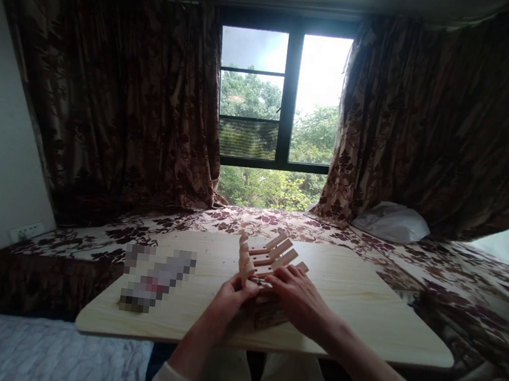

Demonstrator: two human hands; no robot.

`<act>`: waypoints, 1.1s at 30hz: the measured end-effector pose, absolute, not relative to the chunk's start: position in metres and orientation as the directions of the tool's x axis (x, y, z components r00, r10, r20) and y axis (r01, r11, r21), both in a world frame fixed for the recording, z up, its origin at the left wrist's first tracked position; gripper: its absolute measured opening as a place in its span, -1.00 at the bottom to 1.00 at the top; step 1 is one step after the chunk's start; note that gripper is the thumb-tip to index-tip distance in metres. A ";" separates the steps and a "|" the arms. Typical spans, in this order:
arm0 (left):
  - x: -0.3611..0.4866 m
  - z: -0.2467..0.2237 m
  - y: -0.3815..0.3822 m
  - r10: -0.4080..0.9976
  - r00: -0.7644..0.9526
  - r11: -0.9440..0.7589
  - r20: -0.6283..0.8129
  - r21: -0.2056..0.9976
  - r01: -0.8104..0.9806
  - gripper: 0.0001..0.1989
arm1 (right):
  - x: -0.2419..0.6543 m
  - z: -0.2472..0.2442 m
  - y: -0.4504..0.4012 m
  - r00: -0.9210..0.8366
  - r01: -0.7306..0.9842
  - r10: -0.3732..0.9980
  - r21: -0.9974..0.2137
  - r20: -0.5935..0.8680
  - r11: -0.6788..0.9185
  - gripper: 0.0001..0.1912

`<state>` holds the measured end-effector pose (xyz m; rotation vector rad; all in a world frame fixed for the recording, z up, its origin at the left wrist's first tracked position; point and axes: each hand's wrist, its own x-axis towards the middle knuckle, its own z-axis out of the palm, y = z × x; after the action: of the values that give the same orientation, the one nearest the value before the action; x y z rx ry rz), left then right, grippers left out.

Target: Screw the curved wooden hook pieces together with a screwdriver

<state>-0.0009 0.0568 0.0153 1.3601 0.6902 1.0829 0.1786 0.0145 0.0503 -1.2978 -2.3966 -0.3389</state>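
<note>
Left hand point(234, 299) at the lower centre of the frame holds a pale wooden piece with slanting slats and small dark holes point(264, 264), its thumb and fingers closed narrowly on the piece's near left edge. Right hand point(300, 295) touches the near right part with bent fingers; its thumb is hidden, so I cannot tell whether it grips or only presses. Beneath the hands, a brownish block point(267, 315) shows in shadow. All this is over the near middle of a pale wood-grain table with rounded corners point(359, 318). Toward the left of the tabletop lies an elongated item, blurred by pixelation point(157, 283).

Beyond the table runs a ledge covered in cream cloth with dark floral print point(260, 219), with a crumpled white plastic bag point(392, 223) at centre right. Dark floral curtains point(154, 98) hang at both sides of a dark-framed window point(289, 96); green trees point(250, 94) stand outside.
</note>
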 end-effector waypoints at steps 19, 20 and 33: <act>0.004 0.005 0.055 0.914 0.276 -0.252 0.299 0.948 -0.193 -0.76 | 0.180 0.050 0.015 -0.485 0.849 0.759 0.028 0.435 0.527 -0.68; 0.004 0.005 0.055 0.910 0.278 -0.262 0.307 0.947 -0.187 -0.76 | 0.181 0.049 0.016 -0.484 0.850 0.759 0.026 0.437 0.527 -0.67; 0.001 0.012 0.050 0.901 0.279 -0.307 0.332 0.943 -0.130 -0.75 | 0.180 0.048 0.013 -0.490 0.844 0.750 0.026 0.445 0.536 -0.65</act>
<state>0.0015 0.0498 0.0117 1.5075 0.7480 1.2444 0.1801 0.0126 0.0482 -1.3071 -2.3958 -0.3398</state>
